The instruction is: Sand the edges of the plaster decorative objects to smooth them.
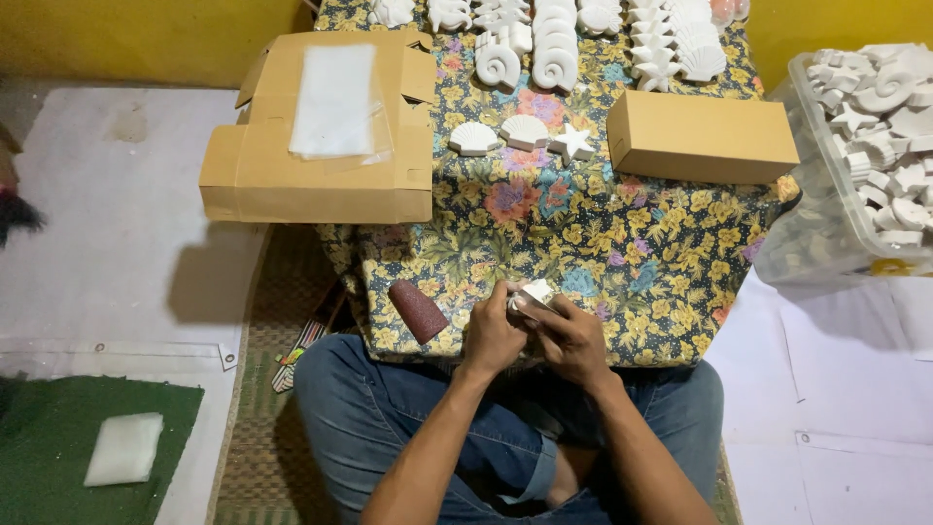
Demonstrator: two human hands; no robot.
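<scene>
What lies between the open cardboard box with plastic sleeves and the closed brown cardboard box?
In the head view: two white scallop-shell castings and a white starfish casting on the floral cloth.

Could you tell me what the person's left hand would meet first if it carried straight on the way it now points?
The left hand points up-right at the small white piece that both hands grip, so it meets that at once; beyond lies flowered cloth.

One head cam — looks steeply down, close over lap and floral table [622,243] (single view, no overlap).
</scene>
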